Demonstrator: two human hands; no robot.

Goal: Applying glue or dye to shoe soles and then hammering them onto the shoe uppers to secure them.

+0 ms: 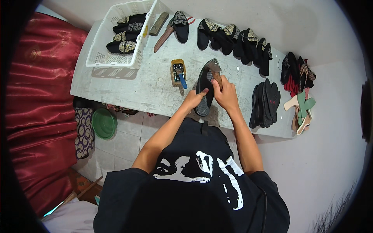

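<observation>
My left hand [194,99] grips a dark shoe [203,99] by its side, with the thumb laid over it. The shoe's grey ridged sole faces up, and its toe points away from me. My right hand [227,94] is closed around the wooden handle of a hammer [214,67], whose broad metal head rests on or just above the toe end of the sole. Left of the shoe lies a small yellow-brown tray [173,77] with dark contents and a blue-handled brush [182,79] across it.
A white plastic basket [93,58] of ornamented black shoes stands at the table's far left. A sharpening block [159,24], brown sheath [164,39] and single shoe [181,29] lie beside it. More shoes [223,39] line the back; stacked dark soles [265,103] lie right.
</observation>
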